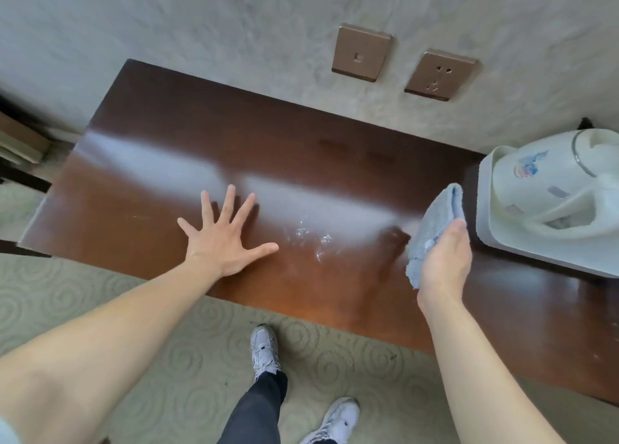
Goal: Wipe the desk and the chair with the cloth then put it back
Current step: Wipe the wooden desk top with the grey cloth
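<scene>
The left hand [225, 239] lies palm down on the dark brown glossy wooden desk [160, 162], its fingers [228, 202] straight and spread wide, thumb pointing toward the right, holding nothing. The bare left forearm reaches in from the lower left corner. The right hand [442, 259] is raised just above the desk surface near its right part, seen from the back, with its fingers curled round a folded light blue terry cloth [435, 219]; the cloth sticks up past the hand toward the wall and a corner of it hangs below the palm. The bare right forearm rises from the bottom edge to the right of centre.

Between the two hands, a few small wet splashes [311, 239] glint on the desk top, and a broad pale band of reflected light runs across the wood. At the right end of the desk stands a white plastic electric kettle [549, 189] on a white rectangular tray [536, 256], just beside the cloth. The desk stands against a grey mottled wall [201, 24] that carries two bronze square plates: a switch plate [361, 53] and a socket plate [440, 75]. Below the desk edge is pale green carpet with a swirl pattern [187, 353], where the person's two white sneakers [265, 351] and a dark trouser leg [261, 406] show.
</scene>
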`<state>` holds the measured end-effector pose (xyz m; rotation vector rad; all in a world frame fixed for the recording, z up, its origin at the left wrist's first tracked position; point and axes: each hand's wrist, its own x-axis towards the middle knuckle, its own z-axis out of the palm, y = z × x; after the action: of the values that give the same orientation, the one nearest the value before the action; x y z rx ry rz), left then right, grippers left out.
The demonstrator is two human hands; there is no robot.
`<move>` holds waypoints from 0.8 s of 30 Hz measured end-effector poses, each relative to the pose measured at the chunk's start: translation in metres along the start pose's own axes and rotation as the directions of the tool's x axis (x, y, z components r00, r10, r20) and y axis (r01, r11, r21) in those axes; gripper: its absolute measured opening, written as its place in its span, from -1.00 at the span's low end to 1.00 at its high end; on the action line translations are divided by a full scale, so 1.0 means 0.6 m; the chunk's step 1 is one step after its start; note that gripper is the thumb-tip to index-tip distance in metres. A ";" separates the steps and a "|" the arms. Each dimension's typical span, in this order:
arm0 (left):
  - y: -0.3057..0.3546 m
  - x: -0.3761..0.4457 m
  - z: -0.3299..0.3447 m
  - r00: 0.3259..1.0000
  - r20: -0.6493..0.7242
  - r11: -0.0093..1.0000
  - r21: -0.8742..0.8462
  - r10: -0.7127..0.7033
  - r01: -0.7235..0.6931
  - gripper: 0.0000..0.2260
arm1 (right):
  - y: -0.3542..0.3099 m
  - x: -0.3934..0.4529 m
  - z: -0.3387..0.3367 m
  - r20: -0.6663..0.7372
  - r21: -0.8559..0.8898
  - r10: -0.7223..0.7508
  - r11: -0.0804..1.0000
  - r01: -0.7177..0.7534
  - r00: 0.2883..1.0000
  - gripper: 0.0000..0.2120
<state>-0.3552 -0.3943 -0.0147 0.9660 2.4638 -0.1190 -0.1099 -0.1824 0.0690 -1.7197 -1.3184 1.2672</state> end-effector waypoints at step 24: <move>-0.005 0.043 0.094 0.921 -0.384 0.992 0.123 0.068 -0.021 -0.04 | 0.126 0.113 0.225 0.678 -0.687 -0.151 0.219 0.693 0.719 -0.35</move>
<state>-0.3505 -0.3945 -0.0766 1.1926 2.8178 -0.0610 -0.2068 -0.1514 -0.0658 -1.3492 -3.0539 0.5054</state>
